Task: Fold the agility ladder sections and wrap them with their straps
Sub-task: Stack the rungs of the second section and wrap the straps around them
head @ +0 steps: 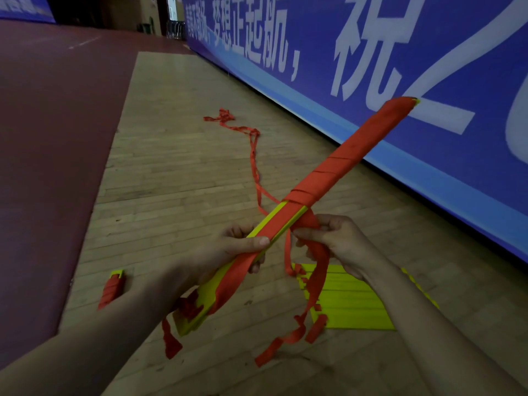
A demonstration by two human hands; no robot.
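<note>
My left hand (237, 250) is closed around the bundle of ladder rungs (343, 158) on its lower half, fingers curled under it and my thumb laid flat along the top. My right hand (337, 241) sits just beside it, thumb and fingers pinching the red strap (310, 222) where it comes round the underside of the bundle. I hold the bundle in the air, slanting from low by my left wrist up and away to the right. Its upper half is covered in tight red windings, with only a tip of yellow showing at the far end. The lower half shows the yellow edges of the stacked rungs, with a red band running along the top face. From my right hand the strap hangs down in a loop with short ragged tabs dangling from it, and more red ends hang from the bundle's near end below my left wrist. A loose tail of strap (254, 155) trails away across the wooden floor (177, 172) to a small tangle farther off. Under my right forearm a flat section of yellow rungs (351, 298) lies side by side on the floor. To my left, near the edge of the dark red mat (43, 138), lies a second wrapped bundle (111, 290), red with a yellow end showing. A blue banner (445, 155) with white characters runs along the right side of the floor, behind the bundle's far end.
</note>
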